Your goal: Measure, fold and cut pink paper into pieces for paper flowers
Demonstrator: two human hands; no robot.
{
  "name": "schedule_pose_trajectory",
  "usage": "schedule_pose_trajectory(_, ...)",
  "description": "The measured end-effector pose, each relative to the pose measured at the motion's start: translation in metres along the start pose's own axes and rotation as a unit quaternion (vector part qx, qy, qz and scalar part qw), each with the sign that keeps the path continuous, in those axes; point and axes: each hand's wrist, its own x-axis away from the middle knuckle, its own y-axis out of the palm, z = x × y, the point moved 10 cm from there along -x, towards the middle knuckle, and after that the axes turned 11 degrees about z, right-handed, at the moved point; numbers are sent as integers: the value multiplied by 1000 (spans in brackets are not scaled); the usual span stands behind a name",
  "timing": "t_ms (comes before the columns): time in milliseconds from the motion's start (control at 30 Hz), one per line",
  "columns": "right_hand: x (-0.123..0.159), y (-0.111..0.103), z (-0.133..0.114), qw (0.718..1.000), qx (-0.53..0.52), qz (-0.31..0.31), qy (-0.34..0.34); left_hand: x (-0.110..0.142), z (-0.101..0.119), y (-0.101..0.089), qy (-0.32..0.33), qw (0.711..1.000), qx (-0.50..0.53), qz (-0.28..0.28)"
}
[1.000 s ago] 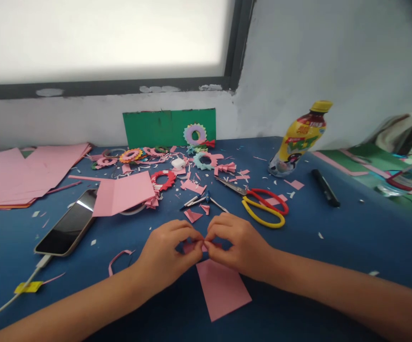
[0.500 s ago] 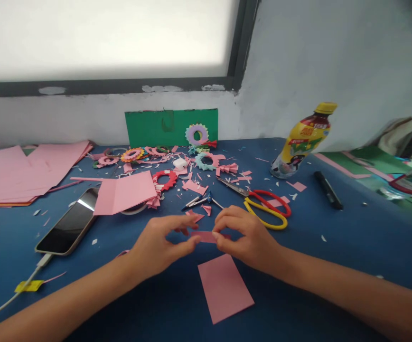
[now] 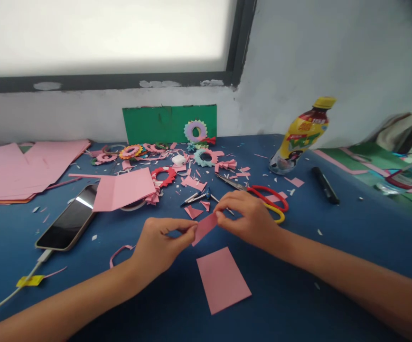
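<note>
Both hands pinch a small folded pink paper strip [image 3: 205, 227] above the blue table [image 3: 351, 247]. My left hand [image 3: 160, 248] grips its lower left end with thumb and fingertips. My right hand [image 3: 248, 218] holds the upper right end, fingers closed. The strip slants up to the right. A pink paper rectangle [image 3: 222, 280] lies flat just below the hands. Red and yellow scissors [image 3: 268, 199] lie behind my right hand, partly hidden by it.
A phone [image 3: 69, 219] on a cable lies at left beside a folded pink sheet [image 3: 122, 191]. Pink sheets [image 3: 17, 171] are stacked far left. Paper rings and scraps [image 3: 163, 164] sit before a green card [image 3: 156, 124]. A bottle [image 3: 298, 137] and black marker [image 3: 325, 186] stand right.
The hands rose off the table and drew apart, opening the pink strip out. The strip now tilts, with my right hand higher and further back.
</note>
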Motion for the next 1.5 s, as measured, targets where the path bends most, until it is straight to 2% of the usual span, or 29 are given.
schedule_pose_trajectory(67,-4,-6,16,999,-8,9,48,-3,-8,-10,-49,997,48,44)
schedule_pose_trajectory(133,-2,1,29,992,-52,-25,116,-5,-16,-15,-91,987,104,81)
schedule_pose_trajectory(200,7,20,31,964,-152,-103,192,-6,-22,-16,-122,975,157,101)
schedule_pose_trajectory(267,20,39,25,919,-252,-158,259,-6,-27,-11,-140,965,197,103)
schedule_pose_trajectory(333,27,45,23,890,-300,-151,307,-5,-28,-6,-142,962,213,93)
schedule_pose_trajectory(433,31,43,30,881,-308,-101,346,-3,-24,2,-117,972,197,58)
schedule_pose_trajectory(600,30,43,25,895,-293,-102,321,2,-11,12,-39,993,110,11)
schedule_pose_trajectory(667,29,45,19,896,-302,-125,301,4,-12,15,-43,995,94,-6)
schedule_pose_trajectory(800,27,45,9,902,-294,-182,259,8,-14,29,-83,983,132,-92)
schedule_pose_trajectory(867,25,44,7,904,-282,-207,246,7,-12,32,-90,978,145,-117)
schedule_pose_trajectory(933,26,45,4,895,-276,-242,252,3,-14,29,-94,980,138,-108)
schedule_pose_trajectory(1100,37,52,-7,854,-277,-338,281,-3,-31,20,-141,980,131,-45)
schedule_pose_trajectory(1167,42,56,-4,844,-260,-362,299,-1,-34,24,-146,979,124,-62)
schedule_pose_trajectory(1233,46,59,7,844,-220,-368,322,2,-34,28,-127,985,74,-88)
schedule_pose_trajectory(1267,47,60,15,852,-189,-361,328,3,-33,28,-110,989,30,-98)
schedule_pose_trajectory(1333,42,56,30,886,-110,-324,314,4,-29,28,-62,988,-82,-113)
schedule_pose_trajectory(1433,30,50,35,937,0,-259,236,2,-19,27,23,967,-227,-114)
schedule_pose_trajectory(1500,27,49,30,956,47,-231,177,1,-12,28,69,953,-276,-103)
